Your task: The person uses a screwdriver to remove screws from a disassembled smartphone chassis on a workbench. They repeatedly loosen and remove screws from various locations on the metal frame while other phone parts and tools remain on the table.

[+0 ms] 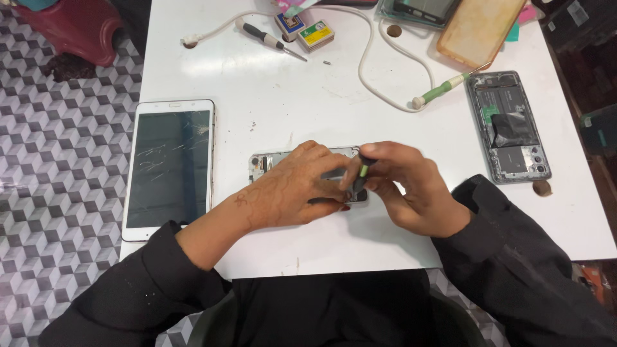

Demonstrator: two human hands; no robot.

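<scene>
Head view, only view: left hand [292, 186] lies flat, fingers spread and pressing down on an opened phone [267, 162] at the middle of the white table [257, 90], covering most of it; only the phone's left end and a strip of the top edge show. Right hand [402, 186] is curled closed, fingertips pinching a small green-and-black screwdriver [362, 170], held near upright with its tip down at the phone's right part, just beside the left fingertips. Risks, as a judgement: the tip could slip off a screw and scratch the board or jab the left fingers, since they sit touching close; a loosened screw could roll away on the bare tabletop; the holding hand hides the work spot, so a misaimed tip is likely. Counts: three screwdrivers in all, the held one, a black-handled screwdriver [270, 38] at the top, a green-handled screwdriver [443, 90] right of centre. Two opened phones, counting the back-off dark phone [508, 125] at right. One white tablet [168, 167] with cracked screen at left. One white cable [369, 58]. Two small boxes [305, 31] up top. One orange case [479, 26], partly cut off.
</scene>
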